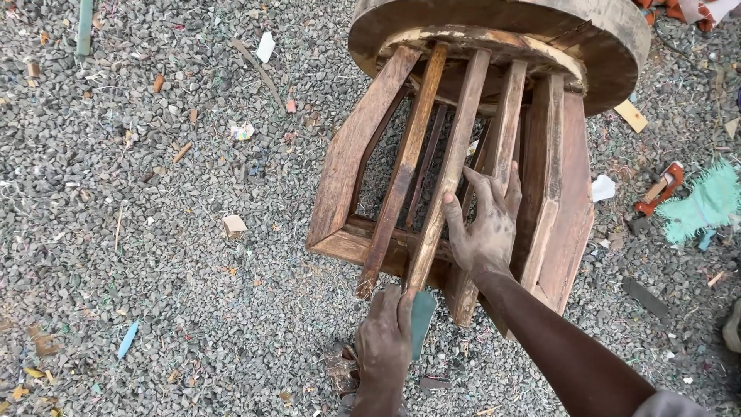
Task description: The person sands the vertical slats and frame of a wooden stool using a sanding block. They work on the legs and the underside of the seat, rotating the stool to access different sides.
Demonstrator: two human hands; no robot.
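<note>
Under right hand (488, 232): stool (471, 154); left hand (384, 340) grips sandpaper (422, 318).

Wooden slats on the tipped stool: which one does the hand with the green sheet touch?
The slat whose lower end meets the left hand and green sheet; its neighbours go untouched there.

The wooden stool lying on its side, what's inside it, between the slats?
Through the wooden stool slats you see more slats on the far side and grey gravel beyond. The right hand covers part of the gap, so that patch is hidden.
</note>
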